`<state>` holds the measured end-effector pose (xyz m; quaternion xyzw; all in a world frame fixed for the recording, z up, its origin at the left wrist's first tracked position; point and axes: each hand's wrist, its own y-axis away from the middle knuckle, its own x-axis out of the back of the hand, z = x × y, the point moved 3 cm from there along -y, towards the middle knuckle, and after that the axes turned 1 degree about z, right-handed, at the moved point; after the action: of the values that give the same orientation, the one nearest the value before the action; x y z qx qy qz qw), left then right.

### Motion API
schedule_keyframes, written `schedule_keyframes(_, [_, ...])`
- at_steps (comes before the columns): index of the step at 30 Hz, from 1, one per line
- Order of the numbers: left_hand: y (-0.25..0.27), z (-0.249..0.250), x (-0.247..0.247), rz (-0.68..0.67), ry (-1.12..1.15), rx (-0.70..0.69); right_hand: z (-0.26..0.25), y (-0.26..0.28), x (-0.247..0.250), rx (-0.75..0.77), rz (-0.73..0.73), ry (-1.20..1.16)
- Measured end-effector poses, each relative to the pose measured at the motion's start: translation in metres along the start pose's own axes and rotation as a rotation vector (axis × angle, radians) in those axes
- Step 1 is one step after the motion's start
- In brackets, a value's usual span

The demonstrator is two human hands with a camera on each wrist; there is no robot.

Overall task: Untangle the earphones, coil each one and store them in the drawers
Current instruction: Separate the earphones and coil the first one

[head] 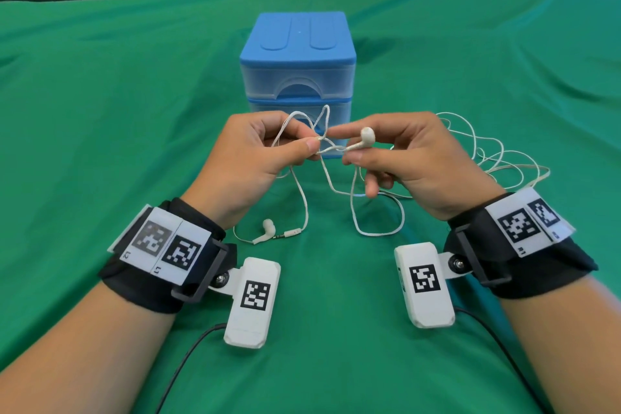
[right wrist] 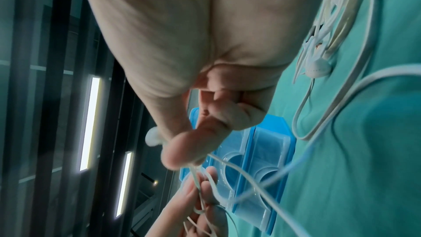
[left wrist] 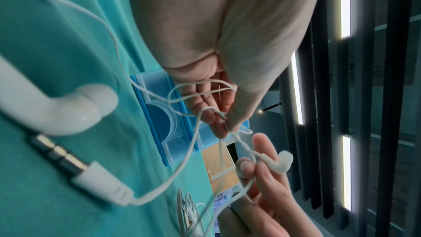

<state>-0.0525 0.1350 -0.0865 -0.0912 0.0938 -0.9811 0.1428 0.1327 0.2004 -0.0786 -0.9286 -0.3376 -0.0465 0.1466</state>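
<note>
White earphone cables (head: 304, 198) hang tangled between both raised hands, in front of the blue drawer unit (head: 297, 57). My left hand (head: 248, 158) pinches the knotted cable (left wrist: 224, 114) between thumb and forefinger. Thumb and forefinger of my right hand (head: 396, 151) pinch the stem of one earbud (head: 367, 136), seen also as the earbud (left wrist: 283, 161) in the left wrist view. A second earbud (head: 267, 228) and the audio jack (head: 289, 232) lie on the green cloth below my left hand. More cable (head: 497, 158) lies in loose loops to the right. Both drawers look closed.
A green cloth (head: 100, 111) covers the whole table. The two-drawer unit stands upright in the middle, a short reach beyond the hands. Black wires (head: 188, 356) run from the wrist cameras toward the near edge. Wooden panels and a white brick wall stand behind the table.
</note>
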Motion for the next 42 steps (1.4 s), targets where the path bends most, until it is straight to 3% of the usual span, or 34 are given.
schedule_keyframes(6, [-0.001, 0.000, 0.002, 0.024, 0.017, -0.013, -0.005, 0.002, 0.001, 0.022, -0.078, 0.033])
schedule_keyframes(16, [-0.001, 0.001, 0.003, 0.041, 0.064, -0.045, 0.002, -0.005, -0.001, -0.090, 0.019, -0.031])
schedule_keyframes(22, [0.001, 0.003, -0.001, 0.010, 0.063, -0.078, 0.003, 0.000, -0.008, -0.139, -0.074, 0.004])
schedule_keyframes(29, [0.002, 0.004, -0.001, -0.035, 0.056, -0.094, 0.002, 0.000, -0.009, -0.158, -0.033, -0.118])
schedule_keyframes(36, [0.005, 0.006, -0.003, -0.077, 0.030, -0.107, 0.002, 0.005, -0.014, -0.329, -0.172, -0.322])
schedule_keyframes(42, [0.004, 0.005, -0.001, -0.091, -0.019, -0.101, 0.006, -0.001, -0.006, -0.270, -0.045, -0.343])
